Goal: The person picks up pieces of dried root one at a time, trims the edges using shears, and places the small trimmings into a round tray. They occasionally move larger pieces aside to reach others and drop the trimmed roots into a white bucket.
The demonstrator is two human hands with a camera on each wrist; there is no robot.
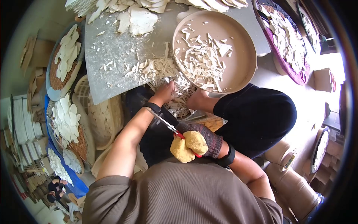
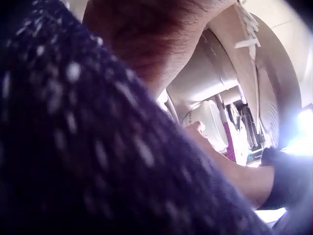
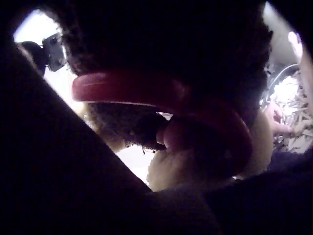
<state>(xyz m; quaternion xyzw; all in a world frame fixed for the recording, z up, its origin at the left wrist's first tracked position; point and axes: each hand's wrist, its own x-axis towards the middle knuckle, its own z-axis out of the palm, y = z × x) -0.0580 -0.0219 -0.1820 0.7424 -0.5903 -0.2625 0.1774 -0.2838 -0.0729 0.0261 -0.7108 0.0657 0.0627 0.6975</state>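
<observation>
My left hand (image 1: 164, 92) reaches down into a heap of cut white strips (image 1: 178, 106) below the table edge; its fingers are partly hidden among them. A dark knitted glove covers my right hand (image 1: 203, 139), which grips scissors (image 1: 162, 121) by their red handles. The blades point up and left, toward the left wrist. Yellow spongy padding (image 1: 186, 146) is bunched around the handles. In the dark right wrist view a red handle loop (image 3: 129, 90) lies across the glove. A bare foot (image 1: 199, 100) rests beside the strips.
A round tan tray (image 1: 242, 71) holding cut strips overlaps the grey table (image 1: 95, 71). Flat white pieces (image 1: 138, 20) lie at the far edge. Round trays of white slices (image 1: 67, 56) stand left, with a purple-rimmed tray (image 1: 304, 74) at right. Another person (image 1: 55, 189) is at lower left.
</observation>
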